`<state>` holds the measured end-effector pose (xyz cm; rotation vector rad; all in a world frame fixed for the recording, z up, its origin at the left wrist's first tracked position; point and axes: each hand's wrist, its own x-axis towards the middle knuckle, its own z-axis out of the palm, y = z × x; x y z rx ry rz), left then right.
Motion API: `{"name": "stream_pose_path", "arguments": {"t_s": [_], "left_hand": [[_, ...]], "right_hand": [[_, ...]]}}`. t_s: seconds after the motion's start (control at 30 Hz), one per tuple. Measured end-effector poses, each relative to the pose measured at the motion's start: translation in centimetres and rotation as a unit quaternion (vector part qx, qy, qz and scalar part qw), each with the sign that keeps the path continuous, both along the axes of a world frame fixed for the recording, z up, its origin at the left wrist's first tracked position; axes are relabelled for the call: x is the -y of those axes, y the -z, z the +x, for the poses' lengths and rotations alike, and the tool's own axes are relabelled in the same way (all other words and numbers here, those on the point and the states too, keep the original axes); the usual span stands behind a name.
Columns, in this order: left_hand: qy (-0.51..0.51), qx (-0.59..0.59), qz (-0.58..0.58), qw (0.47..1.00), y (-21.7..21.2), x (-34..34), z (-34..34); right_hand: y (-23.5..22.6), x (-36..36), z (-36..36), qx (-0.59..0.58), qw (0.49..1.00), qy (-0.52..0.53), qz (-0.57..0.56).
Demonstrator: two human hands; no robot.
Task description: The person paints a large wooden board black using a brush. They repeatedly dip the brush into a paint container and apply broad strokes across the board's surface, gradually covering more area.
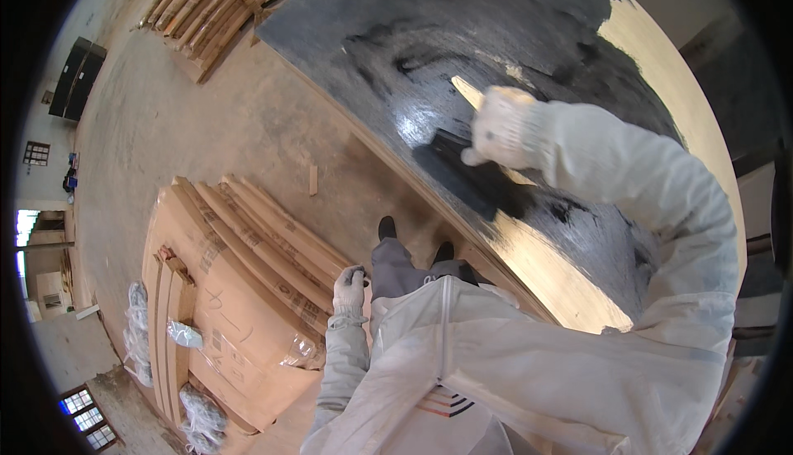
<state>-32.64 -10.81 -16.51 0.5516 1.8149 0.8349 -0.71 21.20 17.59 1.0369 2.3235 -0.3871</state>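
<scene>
My right hand [502,128], in a pale knitted glove, is closed around a wide paintbrush [464,170] with a pale wooden handle and a broad black head. The brush head lies against a large panel [322,29], most of which is coated in wet, streaky black. Bare pale wood [553,277] shows along the panel's near edge and at its far right. Low beside my legs hangs my left hand [349,291], also gloved, its fingers curled in and their tips dark. Nothing shows in it. It is close to a stack of cardboard-wrapped panels.
The cardboard-wrapped stack [248,323] stands on the floor to my left, with clear plastic bundles [202,422] beside it. More wrapped panels [202,9] lie at the upper left. A small wood offcut [313,180] is on the floor [190,124]. The panel's edge runs just past my feet.
</scene>
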Motion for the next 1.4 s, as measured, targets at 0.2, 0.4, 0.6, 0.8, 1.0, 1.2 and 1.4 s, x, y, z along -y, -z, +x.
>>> {"name": "stream_pose_path", "arguments": {"t_s": [0.2,0.4,0.6,0.8,1.0,1.2,1.4], "left_hand": [[0.08,-0.017,0.094,0.992,-1.7,-3.4,0.3],[0.198,-0.023,0.2,0.959,-10.0,-11.6,2.9],[0.42,-0.132,0.399,0.804,-20.0,-19.9,7.1],[0.499,-0.204,0.465,0.702,-23.9,-24.0,10.6],[0.527,-0.248,0.331,0.742,-26.1,-26.8,9.1],[0.567,-0.324,0.213,0.727,-28.2,-30.2,5.0],[0.553,-0.499,0.084,0.662,-24.4,-34.2,0.4]], "right_hand": [[4.2,3.9,11.8,0.048,0.989,-0.121,0.072],[0.8,7.2,12.8,0.119,0.986,-0.084,0.085],[1.9,-3.4,11.0,0.11,0.933,0.325,0.112],[4.8,1.5,7.6,-0.228,0.848,0.47,0.086],[12.0,5.3,-5.1,-0.597,0.518,0.604,-0.101],[16.6,2.6,-11.2,-0.682,0.44,0.561,-0.162],[12.3,0.6,-17.0,-0.675,0.375,0.55,-0.318]]}}
